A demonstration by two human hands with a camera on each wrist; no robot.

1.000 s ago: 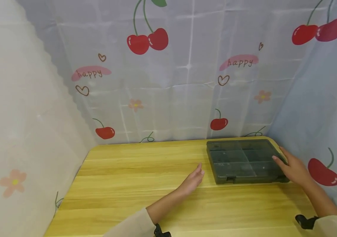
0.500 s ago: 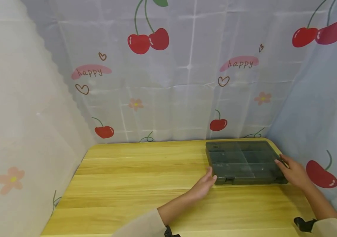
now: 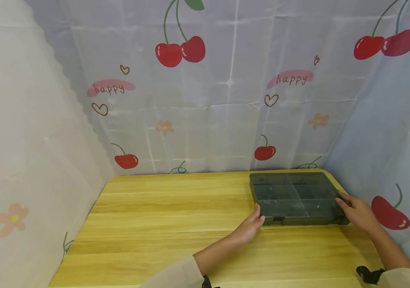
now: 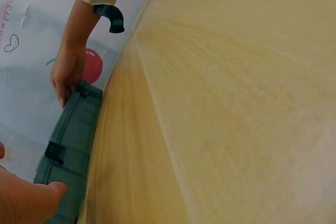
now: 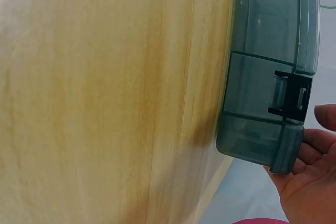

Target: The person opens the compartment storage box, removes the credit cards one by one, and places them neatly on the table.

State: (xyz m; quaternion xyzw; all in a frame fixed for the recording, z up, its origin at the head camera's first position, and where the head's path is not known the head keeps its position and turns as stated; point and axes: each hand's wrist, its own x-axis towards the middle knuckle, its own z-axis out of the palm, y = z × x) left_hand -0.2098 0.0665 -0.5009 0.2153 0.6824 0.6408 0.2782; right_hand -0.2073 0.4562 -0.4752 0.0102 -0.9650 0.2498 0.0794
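Having stood apart a second ago, the left grip (image 3: pixel 245 233) now pinches the box (image 3: pixel 298 198) by its near-left corner; the right grip (image 3: pixel 360 214) holds its right side, apparently steadying it.

"happy" (image 3: pixel 108 87) twice on cherry-print cloth (image 3: pixel 208 132)

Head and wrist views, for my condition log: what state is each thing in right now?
Translucent grey-green rectangular plastic box: lid shut, lying flat on the yellow wood-grain table.
Black plastic latch at the box's front right: looks closed.
Bare left hand: holding the box's front left corner.
Bare right hand: holding the box's right end.
White cherry-print cloth: hanging, creased.
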